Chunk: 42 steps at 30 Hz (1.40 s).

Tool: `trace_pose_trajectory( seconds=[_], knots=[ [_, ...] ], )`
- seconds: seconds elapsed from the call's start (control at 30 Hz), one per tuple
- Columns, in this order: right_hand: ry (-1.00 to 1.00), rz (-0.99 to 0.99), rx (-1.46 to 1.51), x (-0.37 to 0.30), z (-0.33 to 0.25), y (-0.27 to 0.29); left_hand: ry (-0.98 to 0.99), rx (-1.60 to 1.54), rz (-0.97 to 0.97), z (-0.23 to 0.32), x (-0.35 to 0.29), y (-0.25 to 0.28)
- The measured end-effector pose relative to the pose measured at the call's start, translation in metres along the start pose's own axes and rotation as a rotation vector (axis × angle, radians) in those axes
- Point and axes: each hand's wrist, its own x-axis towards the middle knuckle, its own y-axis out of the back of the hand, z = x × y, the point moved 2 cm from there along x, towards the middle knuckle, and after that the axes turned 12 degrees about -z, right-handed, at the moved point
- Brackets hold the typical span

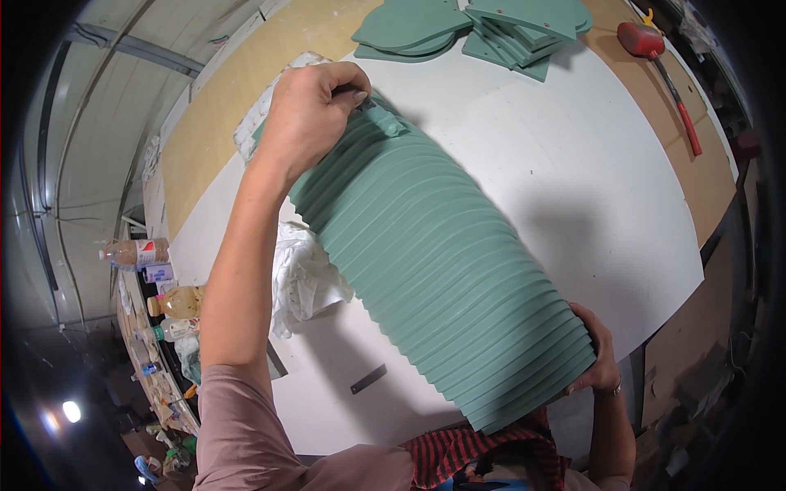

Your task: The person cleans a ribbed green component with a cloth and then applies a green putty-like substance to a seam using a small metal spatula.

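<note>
A long green ribbed panel (434, 254) with a curved surface lies slantwise across the white table, from the far left to near my body. My left hand (311, 110) is at its far end, fingers pinched over the ribs. A small dark edge shows at the fingertips, but what they hold is mostly hidden. Right beside those fingers, a lighter green smear or patch (386, 120) lies on the ribs. My right hand (600, 352) grips the panel's near right edge, with the thumb at its end and the fingers along the side.
Flat green boards (524, 37) are stacked at the far edge. A red-headed mallet (643, 39) lies far right. A white cloth (303, 278) and a small flat metal strip (368, 379) are left of the panel. Bottles (178, 303) stand past the table's left edge.
</note>
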Motion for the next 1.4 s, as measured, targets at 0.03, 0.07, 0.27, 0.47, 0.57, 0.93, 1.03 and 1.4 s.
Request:
trace_pose_trajectory(
  seconds=[0.03, 0.07, 0.27, 0.47, 0.57, 0.93, 1.03, 1.4],
  knots=[
    [0.0, 0.0, -0.004, 0.0, 0.0, 0.0, 0.0, 0.0, -0.001, -0.001, 0.0, -0.001],
    [-0.001, 0.001, -0.004, 0.0, 0.0, 0.001, -0.014, -0.001, -0.018, -0.002, 0.001, -0.002],
    [-0.007, -0.019, -0.019, 0.0, 0.001, 0.003, -0.002, -0.007, 0.001, -0.002, -0.002, -0.003],
    [0.0, -0.02, -0.024, 0.0, 0.001, 0.002, 0.058, -0.252, 0.013, -0.015, -0.006, -0.005],
    [0.003, -0.008, 0.003, -0.001, 0.002, 0.001, 0.146, -0.656, -0.016, -0.036, -0.022, 0.003],
    [-0.002, -0.025, -0.025, 0.001, -0.001, 0.001, 0.103, -0.512, 0.023, -0.04, -0.061, 0.005],
    [-0.003, -0.006, 0.018, 0.002, -0.003, -0.001, -0.085, -0.202, 0.043, -0.028, -0.057, 0.005],
    [-0.015, -0.001, 0.007, 0.002, -0.002, -0.001, -0.155, 0.043, 0.079, -0.021, -0.043, -0.001]
  ],
)
